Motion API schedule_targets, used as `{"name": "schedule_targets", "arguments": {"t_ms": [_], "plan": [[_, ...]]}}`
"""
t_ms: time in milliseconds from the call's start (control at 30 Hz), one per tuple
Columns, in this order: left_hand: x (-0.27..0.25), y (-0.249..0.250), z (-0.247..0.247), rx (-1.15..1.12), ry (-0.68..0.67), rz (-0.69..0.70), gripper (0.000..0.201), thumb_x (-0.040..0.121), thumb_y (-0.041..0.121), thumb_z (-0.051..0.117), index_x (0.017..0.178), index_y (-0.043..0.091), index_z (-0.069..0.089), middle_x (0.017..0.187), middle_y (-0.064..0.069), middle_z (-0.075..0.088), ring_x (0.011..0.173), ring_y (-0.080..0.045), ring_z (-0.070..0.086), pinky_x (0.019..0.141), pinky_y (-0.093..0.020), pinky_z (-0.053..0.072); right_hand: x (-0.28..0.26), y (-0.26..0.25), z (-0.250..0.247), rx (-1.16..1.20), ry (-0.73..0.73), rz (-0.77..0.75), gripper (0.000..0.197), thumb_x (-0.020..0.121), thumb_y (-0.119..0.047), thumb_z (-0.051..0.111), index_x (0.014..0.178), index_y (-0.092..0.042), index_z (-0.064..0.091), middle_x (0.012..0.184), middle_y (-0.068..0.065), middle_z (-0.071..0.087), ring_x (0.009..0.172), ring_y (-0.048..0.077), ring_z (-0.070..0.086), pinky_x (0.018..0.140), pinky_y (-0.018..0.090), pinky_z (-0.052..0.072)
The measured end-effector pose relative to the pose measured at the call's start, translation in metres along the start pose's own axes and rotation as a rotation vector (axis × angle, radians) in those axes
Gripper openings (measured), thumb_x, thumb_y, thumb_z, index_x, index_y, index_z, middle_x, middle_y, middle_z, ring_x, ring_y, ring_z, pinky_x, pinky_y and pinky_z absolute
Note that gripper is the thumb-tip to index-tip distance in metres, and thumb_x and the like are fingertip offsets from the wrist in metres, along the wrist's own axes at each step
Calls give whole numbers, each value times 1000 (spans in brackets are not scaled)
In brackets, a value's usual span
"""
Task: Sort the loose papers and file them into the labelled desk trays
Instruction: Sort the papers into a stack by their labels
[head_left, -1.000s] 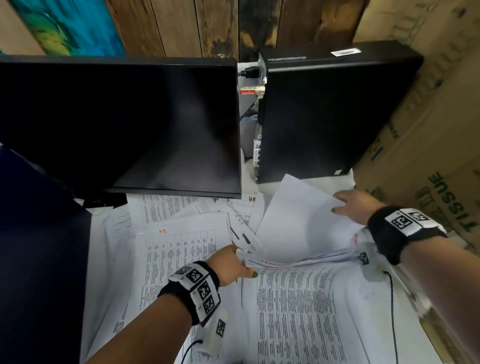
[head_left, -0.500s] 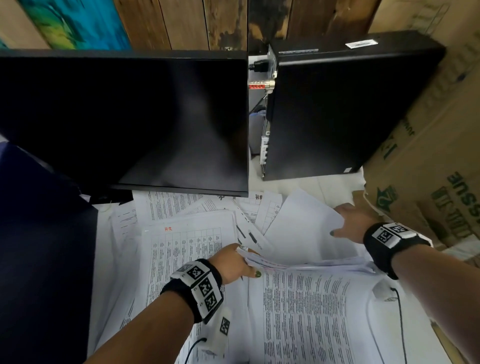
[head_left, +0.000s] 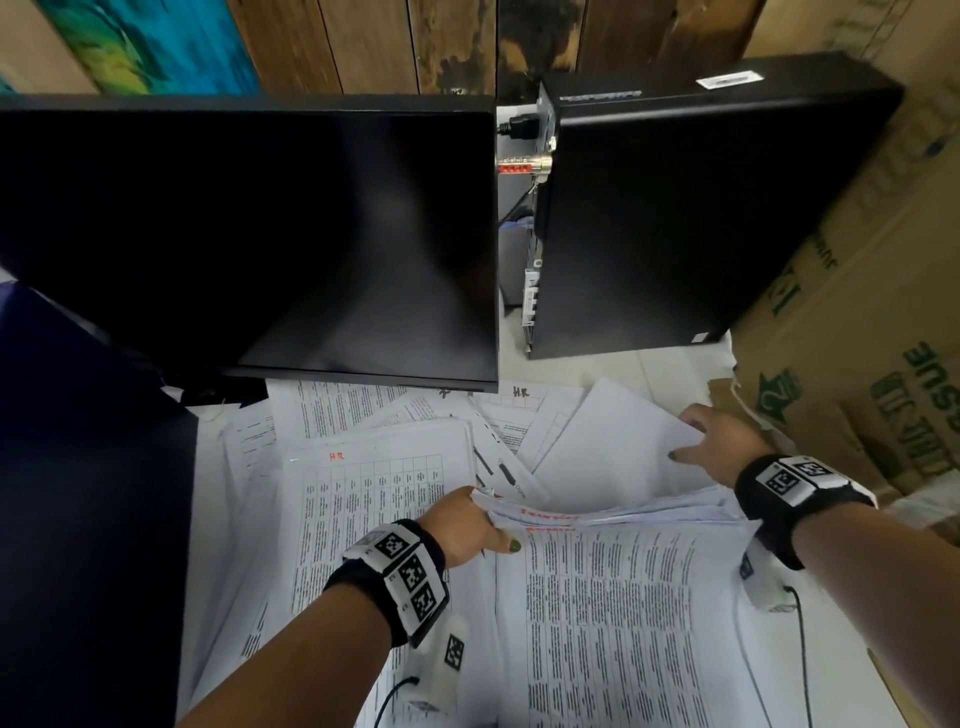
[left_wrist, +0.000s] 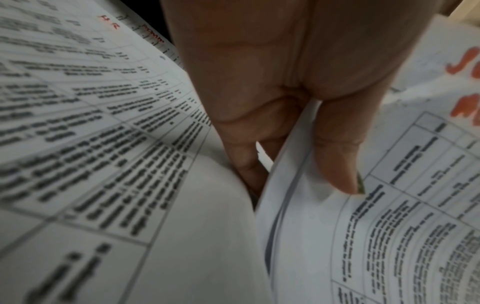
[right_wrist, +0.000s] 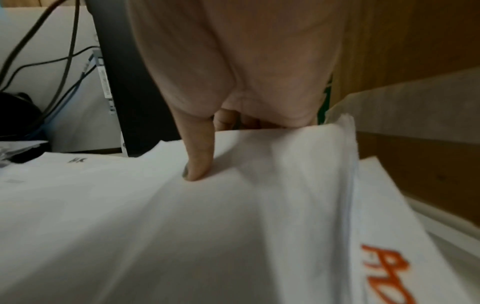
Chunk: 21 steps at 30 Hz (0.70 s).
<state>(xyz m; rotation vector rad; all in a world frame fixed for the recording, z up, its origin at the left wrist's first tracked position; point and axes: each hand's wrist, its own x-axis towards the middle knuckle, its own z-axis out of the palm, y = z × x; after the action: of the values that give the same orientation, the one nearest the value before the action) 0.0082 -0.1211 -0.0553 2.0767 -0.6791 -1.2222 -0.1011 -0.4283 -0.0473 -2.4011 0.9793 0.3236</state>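
Monitor (head_left: 249, 234) and computer tower (head_left: 691, 208) stand behind papers (head_left: 597, 623), apparently overlapping.

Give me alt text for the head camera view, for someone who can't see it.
Two hands lift a sheaf of white printed papers off a paper-strewn desk: left hand pinching its left edge, right hand its far right edge. Behind stand a dark monitor and black computer tower.
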Motion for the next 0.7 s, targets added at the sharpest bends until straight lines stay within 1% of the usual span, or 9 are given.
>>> {"name": "schedule_targets", "arguments": {"t_ms": [100, 200, 267, 333, 367, 467, 533, 633, 700], "plan": [[0, 0, 0, -9, 12, -2, 33, 78, 14, 73, 111, 18, 69, 106, 3, 70, 98, -13, 64, 86, -20, 48, -3, -1, -4, 0, 8, -25, 24, 81, -16, 71, 93, -13, 50, 80, 2, 55, 77, 23, 54, 54, 23, 36], [-1, 3, 0, -14, 20, -7, 34, 78, 13, 73, 111, 20, 69, 104, 3, 71, 98, -14, 64, 86, -20, 48, -4, -4, -10, -42, -29, -38, 29, 80, -15, 71, 106, -11, 57, 103, 7, 65, 89, 26, 60, 70, 29, 45], [-3, 4, 0, -17, 14, -7, 37, 78, 13, 74, 113, 21, 68, 106, 4, 71, 99, -13, 64, 88, -20, 48, -6, -10, -20, -123, -35, -11, 40, 82, -19, 70, 120, -11, 59, 117, 8, 63, 102, 28, 59, 82, 29, 46], [-4, 4, 0, -27, 12, -1, 37, 77, 13, 74, 113, 21, 68, 106, 5, 71, 100, -13, 64, 89, -20, 48, -12, -18, -37, -133, 38, 23, 47, 85, -20, 67, 129, -8, 55, 129, 14, 57, 115, 32, 54, 95, 34, 45], [-5, 4, 1, -17, 16, 2, 37, 77, 13, 74, 113, 21, 68, 106, 4, 71, 100, -13, 64, 88, -19, 48, -15, -23, -47, -108, 97, 27, 47, 86, -19, 66, 130, -6, 54, 131, 17, 55, 117, 33, 53, 98, 36, 43], [-4, 6, 2, 10, 35, -3, 36, 78, 12, 73, 113, 19, 68, 105, 2, 70, 95, -14, 63, 84, -20, 48, -29, -39, -83, -28, 270, -10, 45, 88, -17, 64, 130, -6, 54, 126, 20, 59, 115, 35, 54, 94, 36, 43], [-3, 7, 3, -14, 35, -1, 40, 77, 10, 73, 115, 21, 66, 104, 5, 69, 90, -11, 61, 86, -22, 49, -41, -49, -106, -1, 407, -80, 43, 88, -17, 63, 129, -5, 55, 127, 19, 58, 117, 34, 54, 94, 37, 43], [1, 7, 4, -40, 47, 20, 47, 78, 14, 73, 123, 20, 61, 118, 5, 65, 102, -12, 61, 96, -30, 47, -60, -61, -131, -53, 599, -240, 34, 89, -14, 61, 122, -5, 61, 122, 20, 61, 113, 37, 56, 91, 40, 44], [1, 11, 6, -110, 135, 55, 46, 82, 12, 69, 126, 18, 57, 120, 2, 64, 108, -13, 59, 93, -26, 47, -74, -67, -135, -119, 729, -376, 28, 88, -8, 59, 115, -5, 65, 108, 24, 64, 99, 42, 59, 80, 43, 47]]}}
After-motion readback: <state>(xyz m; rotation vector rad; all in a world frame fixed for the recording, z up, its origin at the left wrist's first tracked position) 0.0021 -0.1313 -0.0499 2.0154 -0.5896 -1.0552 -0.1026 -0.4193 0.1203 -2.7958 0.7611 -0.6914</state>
